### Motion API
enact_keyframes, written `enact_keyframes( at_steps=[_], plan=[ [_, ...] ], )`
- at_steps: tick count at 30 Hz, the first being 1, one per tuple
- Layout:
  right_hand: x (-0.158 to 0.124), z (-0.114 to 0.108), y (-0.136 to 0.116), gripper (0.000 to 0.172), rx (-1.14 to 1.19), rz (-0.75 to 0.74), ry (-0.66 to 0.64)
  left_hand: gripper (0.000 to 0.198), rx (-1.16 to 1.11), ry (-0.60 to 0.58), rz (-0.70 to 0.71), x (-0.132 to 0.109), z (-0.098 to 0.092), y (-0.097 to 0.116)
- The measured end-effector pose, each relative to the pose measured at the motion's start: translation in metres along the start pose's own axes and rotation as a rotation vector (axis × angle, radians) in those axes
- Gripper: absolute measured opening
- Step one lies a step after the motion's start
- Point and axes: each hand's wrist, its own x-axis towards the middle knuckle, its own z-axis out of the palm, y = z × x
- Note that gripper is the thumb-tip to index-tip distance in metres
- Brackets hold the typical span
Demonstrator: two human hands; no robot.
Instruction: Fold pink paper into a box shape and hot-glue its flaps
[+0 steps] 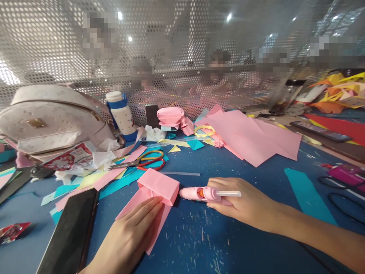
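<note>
My left hand (137, 224) presses its fingers together on a folded pink paper piece (158, 186), which has a boxy fold at its far end and a flat strip running back under my palm. A pink hot glue gun (196, 193) with a clear glue stick out of its back is gripped in my right hand (236, 203). Its nozzle end points left, close beside the box-like fold; whether they touch, I cannot tell. Beyond the paper lie scissors (151, 160) with red and yellow handles, on top of coloured paper strips. My left thumb is hidden.
At left are a phone (70, 224), a white backpack (54, 114) and a white-and-blue bottle (121, 114). Large pink sheets (245, 133) lie at the back, a blue paper strip (309, 196) at right. Behind stands a perforated metal panel (176, 45) with people beyond it.
</note>
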Motion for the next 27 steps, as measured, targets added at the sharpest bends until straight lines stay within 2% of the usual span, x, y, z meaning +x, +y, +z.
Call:
enact_keyframes(
  at_steps=[9,18,27],
  plan=[
    [-0.0042,-0.0053,0.0063,0.017,0.082,-0.016,0.024,0.040,0.023,-0.001,0.016,0.0024,0.0009,-0.0004],
    [-0.0089,-0.0062,0.0098,0.023,-0.013,-0.060,0.072,0.038,0.064,-0.001,0.049,0.0051,0.0005,0.0014],
    [-0.0098,-0.0064,0.0088,0.023,0.006,-0.071,0.047,0.038,0.060,0.009,0.040,0.0048,-0.0002,0.0018]
  ],
)
